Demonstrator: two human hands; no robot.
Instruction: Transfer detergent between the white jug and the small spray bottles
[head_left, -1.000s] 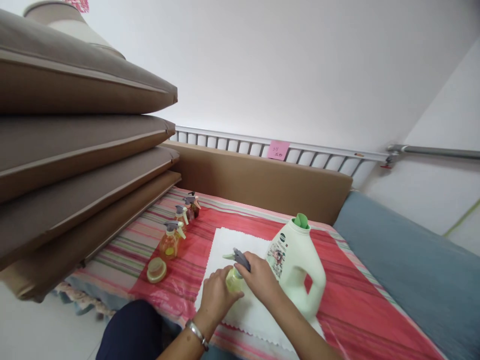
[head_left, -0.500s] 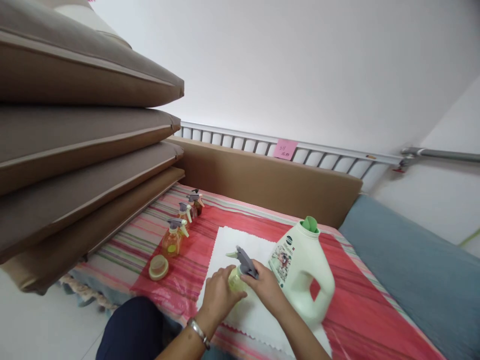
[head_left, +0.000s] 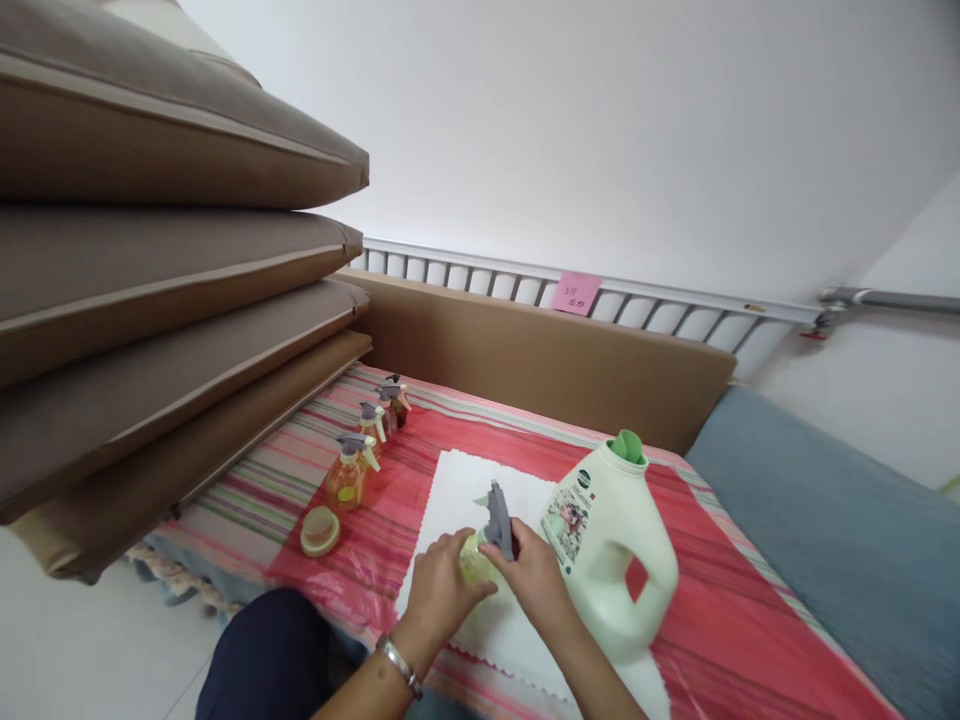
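Over a white scalloped-edge cloth (head_left: 442,500), my left hand (head_left: 442,580) is wrapped round the yellow-green body of a small spray bottle (head_left: 474,560). My right hand (head_left: 525,575) grips the bottle's grey trigger spray head (head_left: 498,520) between thumb and fingers. The head sits at the bottle's neck; whether it is screwed tight is hidden. Close to my right hand stands a big pale green jug (head_left: 611,520) with a handle, a printed label and a darker green opening. A round pale yellow cap (head_left: 319,531) lies on the left.
Several spray bottles (head_left: 348,478) stand in a row at the left on the red plastic sheet (head_left: 720,560) and striped cloth. Stacked brown cushions (head_left: 180,250) rise at the left. A brown panel (head_left: 525,350), a radiator (head_left: 465,275) and a pink note (head_left: 576,293) are behind.
The grey spray head has turned in my right hand, its nozzle swinging from pointing left to facing more away. My left hand stays round the bottle. The view has shifted slightly.
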